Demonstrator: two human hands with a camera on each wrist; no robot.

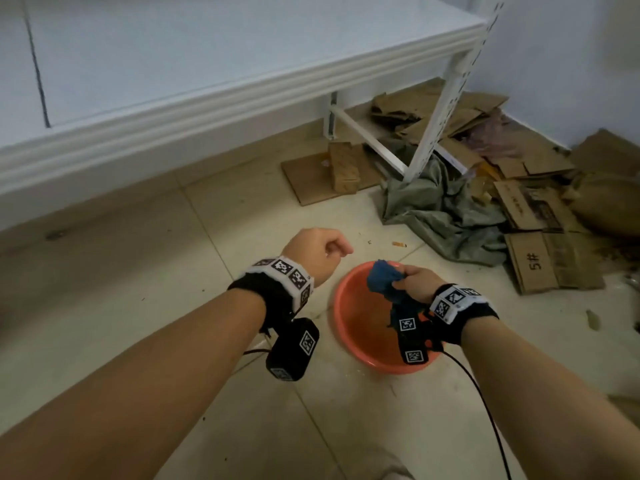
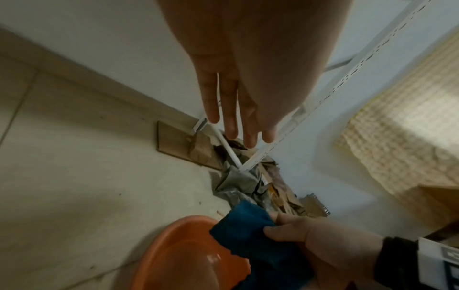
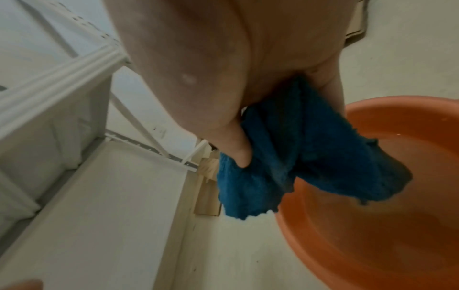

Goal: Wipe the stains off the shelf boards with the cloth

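Right grip [image 1: 414, 280] clutches blue cloth [image 1: 382, 277] over orange basin [image 1: 349, 337], lower centre. Left grip [image 1: 317, 252] empty, fingers extended. Shelf board [image 1: 194, 53] upper left.

The cloth [image 1: 382, 278] is deep blue with a nubbly knitted texture. The basin [image 1: 349, 327] is plain orange, glossy inside. The shelf board [image 1: 194, 60] is white, crossed by one thin dark line [image 1: 37, 69], and the upright post [image 1: 453, 88] is white with rows of small dark slots. The floor [image 1: 156, 271] is pale beige tile with darker grout lines and scattered dark specks. The cardboard [image 1: 540, 209] is brown, one piece printed with black marks. The rag [image 1: 446, 209] is dull grey-green. Both wristbands [image 1: 282, 275] are black with white blocks bearing black-and-white square codes.
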